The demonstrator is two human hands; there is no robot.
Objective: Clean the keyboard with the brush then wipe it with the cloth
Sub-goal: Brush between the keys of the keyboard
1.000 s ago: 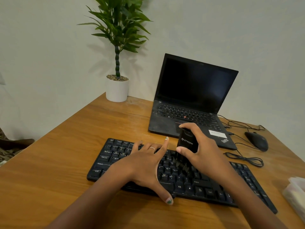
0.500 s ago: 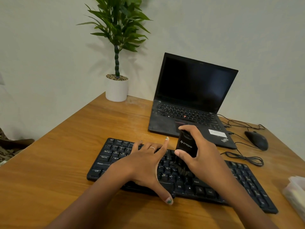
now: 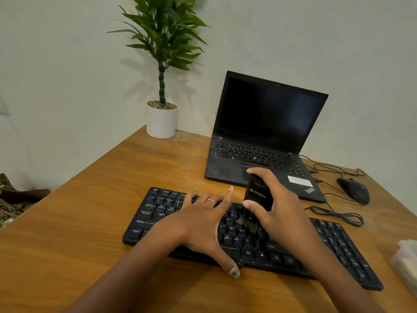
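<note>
The black keyboard (image 3: 225,233) is lying across the near part of the wooden surface (image 3: 90,222), and the brush (image 3: 256,203) is standing upright over its middle keys, bristles touching the key rows. The right hand (image 3: 284,213) is grasping the brush body, its fingers (image 3: 259,173) curling over the top and the thumb pressing the near face, which is probably giving downward control over the bristles. The left hand (image 3: 203,222) is lying flat on the left half of the keyboard with fingers released and spread, thumb reaching over the near edge, apparently bracing the board against sliding. Brushing is judged to be under way; the cloth step is not yet begun. Beyond are standing an open laptop (image 3: 266,136) with a dark screen, a potted plant (image 3: 162,86), a mouse (image 3: 354,190) and a loose cable (image 3: 336,214). A pale object (image 3: 406,265) is being cut off by the right frame edge (possibly the cloth or its container; it cannot be told). The hands are hiding many keys, and the brush lettering is too small to read
</note>
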